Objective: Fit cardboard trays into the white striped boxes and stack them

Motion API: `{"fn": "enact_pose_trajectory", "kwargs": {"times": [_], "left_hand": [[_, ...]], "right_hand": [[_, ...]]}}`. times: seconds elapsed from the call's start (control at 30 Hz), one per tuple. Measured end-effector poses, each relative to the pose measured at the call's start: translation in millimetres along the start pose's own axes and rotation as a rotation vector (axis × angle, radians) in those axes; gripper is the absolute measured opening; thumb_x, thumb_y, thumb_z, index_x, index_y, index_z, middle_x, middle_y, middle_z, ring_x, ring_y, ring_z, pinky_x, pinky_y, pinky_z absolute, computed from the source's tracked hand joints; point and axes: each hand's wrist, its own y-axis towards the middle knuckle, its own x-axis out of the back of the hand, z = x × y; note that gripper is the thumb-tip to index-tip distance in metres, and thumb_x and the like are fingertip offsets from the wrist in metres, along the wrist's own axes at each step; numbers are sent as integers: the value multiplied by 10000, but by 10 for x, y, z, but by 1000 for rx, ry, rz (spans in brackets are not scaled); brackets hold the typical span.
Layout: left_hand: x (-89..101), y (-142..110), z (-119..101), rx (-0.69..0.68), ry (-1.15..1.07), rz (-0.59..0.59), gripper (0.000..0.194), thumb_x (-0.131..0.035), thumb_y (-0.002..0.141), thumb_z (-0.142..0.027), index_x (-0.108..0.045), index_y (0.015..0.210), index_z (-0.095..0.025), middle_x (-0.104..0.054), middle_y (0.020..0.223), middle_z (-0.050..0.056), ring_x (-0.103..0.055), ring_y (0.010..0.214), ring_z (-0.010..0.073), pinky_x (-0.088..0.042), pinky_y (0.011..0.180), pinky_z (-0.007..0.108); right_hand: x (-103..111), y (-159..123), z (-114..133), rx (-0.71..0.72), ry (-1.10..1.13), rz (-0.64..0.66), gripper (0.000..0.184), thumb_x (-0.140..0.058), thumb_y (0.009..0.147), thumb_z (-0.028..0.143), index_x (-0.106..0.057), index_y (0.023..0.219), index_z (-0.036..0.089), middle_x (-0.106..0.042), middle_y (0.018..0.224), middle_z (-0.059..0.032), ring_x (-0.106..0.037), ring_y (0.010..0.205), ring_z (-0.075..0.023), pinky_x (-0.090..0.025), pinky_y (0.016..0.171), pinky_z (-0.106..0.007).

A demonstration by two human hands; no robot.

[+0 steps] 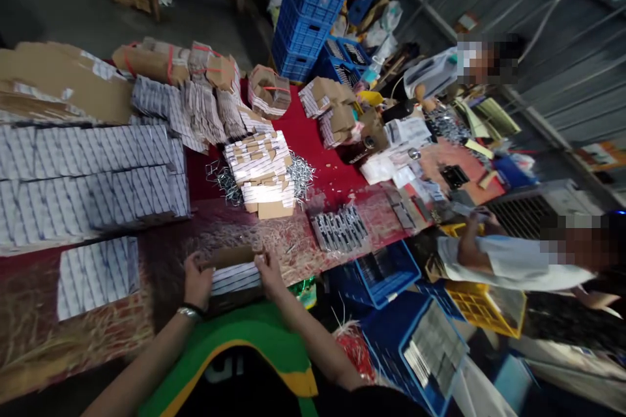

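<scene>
Between my two hands, close to my body at the table's front edge, is a cardboard box (237,279) with white, dark-striped sides and a brown flap raised at the back. My left hand (198,280) grips its left end. At the right end, the fingers of my right hand (268,272) are closed on it. Just beyond lies a pile of flat striped cartons (261,166), with small metal wire pieces (302,176) on either side. A row of metal parts (340,228) sits to the right, and several striped boxes (98,273) stand together on the left.
Stacked striped boxes (83,195) fill the table's left side, with tied carton bundles (215,71) behind them. Blue crates (306,19) rise at the back; another blue crate (391,280) is below the right edge. Two people (508,260) are at the right.
</scene>
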Motion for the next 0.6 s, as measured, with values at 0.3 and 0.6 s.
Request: {"fn": "enact_pose_trajectory", "kwargs": {"times": [0.3, 0.6], "left_hand": [[18, -549, 121, 5, -30, 535, 601, -752, 688, -505, -792, 1245, -284, -683, 1455, 98, -525, 1469, 383, -311, 1317, 581], [-742, -768, -182, -175, 151, 897, 393, -761, 711, -631, -851, 834, -268, -643, 1474, 136, -619, 1342, 396, -513, 1150, 542]], "right_hand": [[736, -169, 261, -260, -91, 288, 439, -801, 662, 361, -820, 1079, 223, -787, 915, -16, -677, 794, -216, -552, 745, -326], [1714, -48, 584, -255, -366, 455, 365, -871, 684, 518, -820, 873, 210, -765, 783, -19, -702, 754, -231, -570, 713, -346]]}}
